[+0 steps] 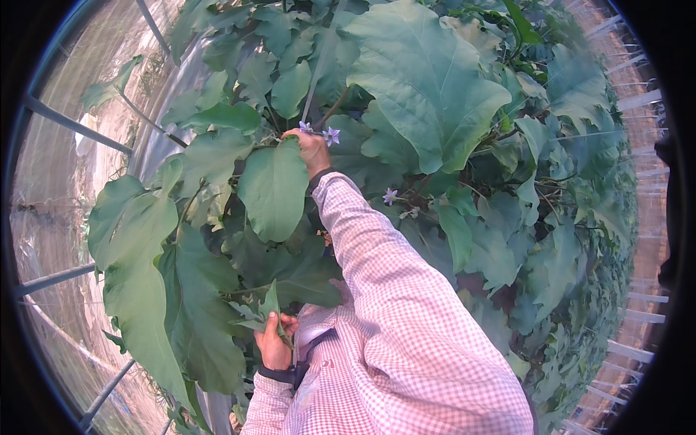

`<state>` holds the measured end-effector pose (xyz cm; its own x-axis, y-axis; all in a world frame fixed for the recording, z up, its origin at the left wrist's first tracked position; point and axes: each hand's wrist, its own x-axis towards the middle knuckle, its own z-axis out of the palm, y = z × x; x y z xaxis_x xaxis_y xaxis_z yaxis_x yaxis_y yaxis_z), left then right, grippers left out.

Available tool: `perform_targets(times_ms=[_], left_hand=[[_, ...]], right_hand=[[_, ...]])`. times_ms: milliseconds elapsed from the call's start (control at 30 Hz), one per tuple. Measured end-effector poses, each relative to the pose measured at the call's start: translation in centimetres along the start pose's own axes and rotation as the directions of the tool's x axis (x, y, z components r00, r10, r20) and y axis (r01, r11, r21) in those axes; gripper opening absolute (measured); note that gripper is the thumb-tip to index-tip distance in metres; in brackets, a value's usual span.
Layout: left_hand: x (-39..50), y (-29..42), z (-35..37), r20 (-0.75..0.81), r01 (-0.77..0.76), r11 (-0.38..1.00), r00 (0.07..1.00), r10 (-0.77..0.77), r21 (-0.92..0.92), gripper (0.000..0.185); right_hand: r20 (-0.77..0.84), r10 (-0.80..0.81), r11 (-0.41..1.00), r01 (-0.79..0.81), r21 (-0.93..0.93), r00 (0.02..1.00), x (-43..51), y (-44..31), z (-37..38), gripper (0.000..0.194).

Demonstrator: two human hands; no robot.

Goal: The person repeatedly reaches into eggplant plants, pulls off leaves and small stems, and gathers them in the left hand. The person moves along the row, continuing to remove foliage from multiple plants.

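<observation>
My right hand (312, 149) reaches into an eggplant plant at the upper middle, beside purple star-shaped flowers (329, 136). Its fingers are curled, and leaves partly hide what they touch. A broad green leaf (274, 187) hangs just below and left of that hand. Low in the view, close to my checked shirt, my left hand (276, 340) holds a few small green leaves (270, 304) between thumb and fingers. A pale string (317, 81) runs upward from near my right hand. Another purple flower (390, 196) shows to the right of my right forearm.
Large eggplant leaves (429, 81) crowd the top and right. More big leaves (136, 261) hang at the left. Metal greenhouse pipes (79, 126) and clear plastic sheeting (60, 217) stand along the left side. A brownish strip crossed by pale bars lies at the far right.
</observation>
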<state>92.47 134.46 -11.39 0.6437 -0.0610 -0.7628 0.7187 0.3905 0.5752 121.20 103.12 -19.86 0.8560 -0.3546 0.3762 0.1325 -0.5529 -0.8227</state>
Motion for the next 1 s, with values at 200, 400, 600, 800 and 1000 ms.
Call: perform_targets(times_ms=[200, 400, 600, 800, 1000], left_hand=[[0.0, -0.3, 0.5, 0.003, -0.010, 1.000, 1.000, 0.010, 0.011, 0.016], [-0.8, -0.9, 1.0, 0.004, -0.039, 0.999, 0.999, 0.039, 0.005, 0.018], [-1.1, -1.7, 0.7, 0.010, 0.003, 1.000, 1.000, -0.003, 0.004, 0.016], [0.0, -3.8, 1.5, 0.056, 0.118, 0.992, 0.992, -0.115, -0.045, 0.020], [0.1, -4.3, 4.1, 0.083, 0.128, 0.987, 0.987, -0.136, 0.094, 0.026]], right_hand=[[-0.291, 0.259, 0.953, -0.194, 0.234, 0.921, -1.8, -1.7, 3.0, 0.021], [-0.387, 0.486, 0.871, -0.469, 0.144, 0.784, -1.2, -3.2, 4.3, 0.016], [0.334, 0.794, 0.155, -0.700, 0.697, 0.508, -2.6, -9.0, 1.8, 0.014], [0.846, 0.238, 0.795, -0.597, 0.112, 0.477, -6.4, -23.7, -22.5, 0.017], [0.510, 0.312, 0.666, 0.198, -0.719, 0.802, -2.1, -16.7, -35.7, 0.017]])
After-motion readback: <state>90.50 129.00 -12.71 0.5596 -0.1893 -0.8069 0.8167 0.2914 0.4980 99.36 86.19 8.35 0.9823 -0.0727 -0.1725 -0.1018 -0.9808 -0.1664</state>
